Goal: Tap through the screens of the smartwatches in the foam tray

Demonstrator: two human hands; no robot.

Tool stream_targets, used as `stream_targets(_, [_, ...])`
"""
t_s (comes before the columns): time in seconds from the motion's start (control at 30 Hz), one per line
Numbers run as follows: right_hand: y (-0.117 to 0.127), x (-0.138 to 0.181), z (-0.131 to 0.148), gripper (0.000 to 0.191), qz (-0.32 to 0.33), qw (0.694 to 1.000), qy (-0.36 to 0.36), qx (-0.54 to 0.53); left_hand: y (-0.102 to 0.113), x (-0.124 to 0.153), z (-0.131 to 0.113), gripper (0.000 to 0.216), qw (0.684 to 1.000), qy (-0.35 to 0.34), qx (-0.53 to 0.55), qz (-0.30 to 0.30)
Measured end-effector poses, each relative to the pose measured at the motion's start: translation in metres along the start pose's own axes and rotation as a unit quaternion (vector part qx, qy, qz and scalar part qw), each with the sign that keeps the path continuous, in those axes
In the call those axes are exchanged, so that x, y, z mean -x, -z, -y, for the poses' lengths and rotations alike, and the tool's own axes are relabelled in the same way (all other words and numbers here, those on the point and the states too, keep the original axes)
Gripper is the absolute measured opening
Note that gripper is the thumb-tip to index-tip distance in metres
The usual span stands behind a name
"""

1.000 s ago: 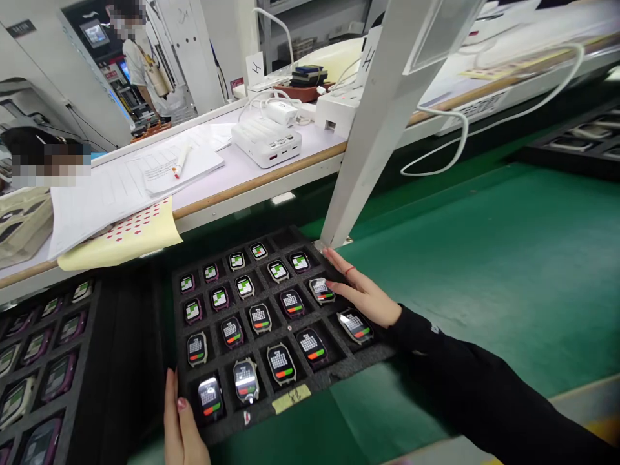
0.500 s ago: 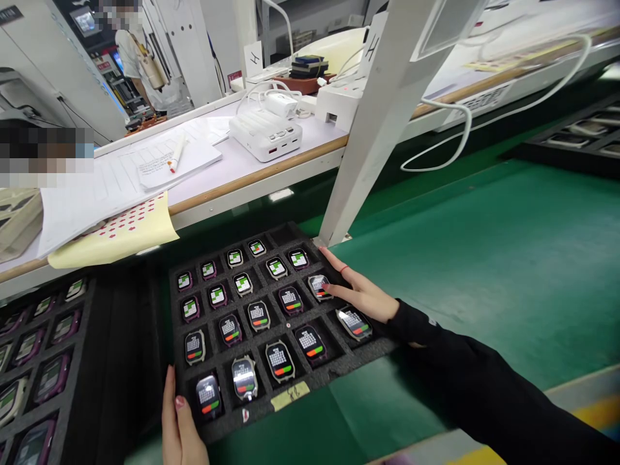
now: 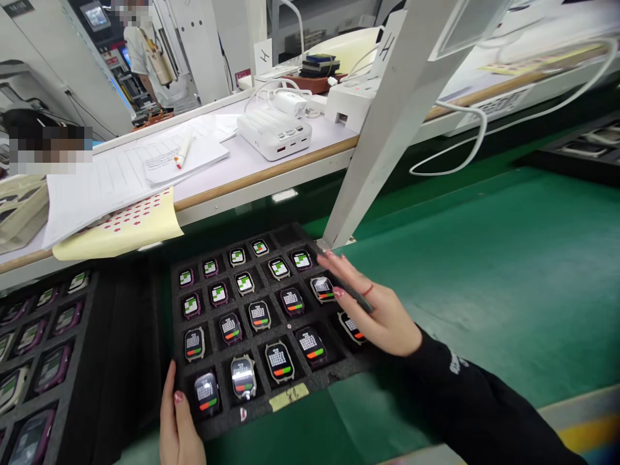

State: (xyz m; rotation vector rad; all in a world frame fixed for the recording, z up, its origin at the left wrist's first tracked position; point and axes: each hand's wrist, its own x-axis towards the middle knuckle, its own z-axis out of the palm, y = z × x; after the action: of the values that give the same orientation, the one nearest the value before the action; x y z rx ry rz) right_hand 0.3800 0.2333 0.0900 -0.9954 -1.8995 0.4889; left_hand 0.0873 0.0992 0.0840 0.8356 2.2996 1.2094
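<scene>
A black foam tray (image 3: 249, 352) lies tilted on the green mat, its square pockets holding several smartwatches (image 3: 259, 315) without straps. Some screens are lit white and green; others have orange and green buttons at the bottom. At the tray's front left corner, my left hand (image 3: 180, 420) grips its side, finger along the outside and thumb at the rim. Over the right edge is my right hand (image 3: 378, 310), thumb and fingers apart, with a dark strip of the rim showing between them. It partly covers a watch (image 3: 352, 328) in the front right pocket.
Another black tray of watches (image 3: 53, 368) stands at the left. Behind is a white shelf with papers (image 3: 116, 152), a pen and a white power bank (image 3: 274, 132). A slanted white post (image 3: 372, 135) rises behind the tray's right corner. Other people are in the background.
My right hand has lifted its thumb off a watch and shifted slightly toward me, its fingers now spread over the tray's right edge. My left hand stays at the corner. The view has shifted a little.
</scene>
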Motion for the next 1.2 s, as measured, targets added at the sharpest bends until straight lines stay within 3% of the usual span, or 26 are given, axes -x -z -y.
stream_targets(0.1, [-0.008,0.004,0.019,0.058,0.051,0.995,0.090,0.016,0.001,0.000,0.003,0.052,1.000,-0.013,-0.011,-0.004])
stream_targets(0.2, [-0.015,0.008,0.021,0.055,0.103,0.986,0.121,0.057,0.002,-0.001,0.007,0.052,1.000,-0.028,-0.013,-0.004])
stream_targets(0.47, [-0.020,0.013,0.015,0.032,0.105,0.983,0.121,0.094,0.004,-0.005,0.017,0.050,0.998,-0.059,-0.014,0.006])
stream_targets(0.7, [-0.021,0.012,0.014,0.029,0.073,0.986,0.122,0.086,0.005,-0.004,0.021,0.047,0.998,-0.056,-0.008,0.023])
stream_targets(0.87, [-0.029,0.005,0.024,0.028,0.089,0.982,0.148,0.075,0.007,-0.004,0.026,0.045,0.998,-0.053,0.008,0.039])
stream_targets(1.07, [-0.053,-0.004,0.051,0.029,0.112,0.977,0.171,0.053,0.013,-0.005,0.029,0.050,0.975,-0.182,-0.101,0.079])
stream_targets(1.2, [-0.064,-0.002,0.054,0.030,0.131,0.978,0.155,0.054,0.008,-0.007,0.023,0.050,0.950,-0.263,-0.162,0.040])
